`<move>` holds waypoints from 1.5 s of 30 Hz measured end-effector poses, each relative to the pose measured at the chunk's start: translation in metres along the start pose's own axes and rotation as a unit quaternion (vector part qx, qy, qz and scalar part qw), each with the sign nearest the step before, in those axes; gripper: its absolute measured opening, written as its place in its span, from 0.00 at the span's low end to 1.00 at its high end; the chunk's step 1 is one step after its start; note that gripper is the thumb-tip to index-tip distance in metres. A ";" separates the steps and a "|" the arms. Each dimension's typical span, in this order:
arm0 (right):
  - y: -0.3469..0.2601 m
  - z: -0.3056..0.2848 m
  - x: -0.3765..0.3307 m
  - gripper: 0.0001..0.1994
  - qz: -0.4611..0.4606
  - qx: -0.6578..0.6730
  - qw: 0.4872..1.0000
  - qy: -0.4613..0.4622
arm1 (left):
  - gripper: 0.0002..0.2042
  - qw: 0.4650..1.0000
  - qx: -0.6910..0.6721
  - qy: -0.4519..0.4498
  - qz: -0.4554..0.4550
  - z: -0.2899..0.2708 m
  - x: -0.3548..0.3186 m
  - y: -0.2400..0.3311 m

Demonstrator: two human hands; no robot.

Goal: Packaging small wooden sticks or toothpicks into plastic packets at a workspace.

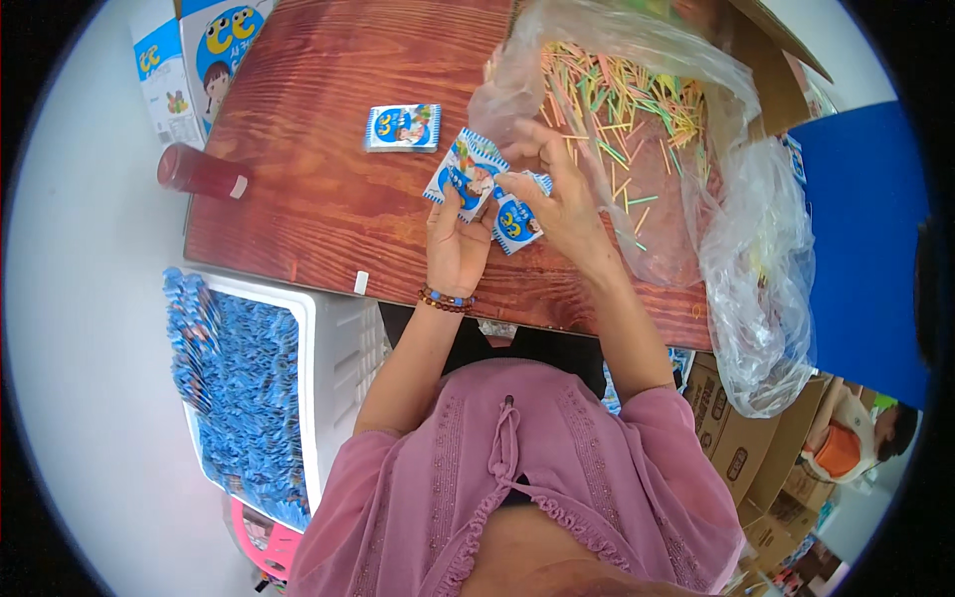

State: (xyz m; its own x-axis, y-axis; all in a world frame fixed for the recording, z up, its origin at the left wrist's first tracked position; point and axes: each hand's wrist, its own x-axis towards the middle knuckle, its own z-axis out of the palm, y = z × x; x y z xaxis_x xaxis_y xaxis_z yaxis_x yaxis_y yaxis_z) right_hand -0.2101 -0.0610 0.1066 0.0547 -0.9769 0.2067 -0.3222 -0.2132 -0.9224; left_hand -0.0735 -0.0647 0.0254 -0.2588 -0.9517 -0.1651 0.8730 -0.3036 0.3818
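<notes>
My left hand holds a small blue-and-white packet by its lower part, thumb on its printed front. My right hand comes in from the right with bent fingers, one fingertip at this packet's right edge. Some of its fingertips blend into the clear plastic behind, so their exact grip is hard to make out. Below that fingertip a second packet of the same kind sits tilted, partly covered by the right hand. Another such packet, perhaps a small stack, lies flat on the wooden table beyond my left hand.
A clear plastic bag lies open at the right, with many thin coloured sticks. At the left are a reddish jar, printed boxes and a white crate full of blue packets. Cardboard boxes and another person appear lower right.
</notes>
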 end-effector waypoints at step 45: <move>0.048 -0.033 -0.043 0.14 0.151 -0.237 0.955 0.095 | 0.24 0.487 0.846 -0.008 0.217 0.012 0.008 0.001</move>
State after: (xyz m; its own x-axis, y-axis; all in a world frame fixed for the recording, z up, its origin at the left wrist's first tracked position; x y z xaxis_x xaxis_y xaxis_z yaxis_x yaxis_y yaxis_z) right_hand -0.2588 -0.0285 0.0638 -0.2665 -0.9625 0.0518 -0.6899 0.1530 -0.7075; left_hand -0.0791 -0.0732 0.0352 -0.2164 -0.9391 0.2668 -0.7399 0.3361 0.5828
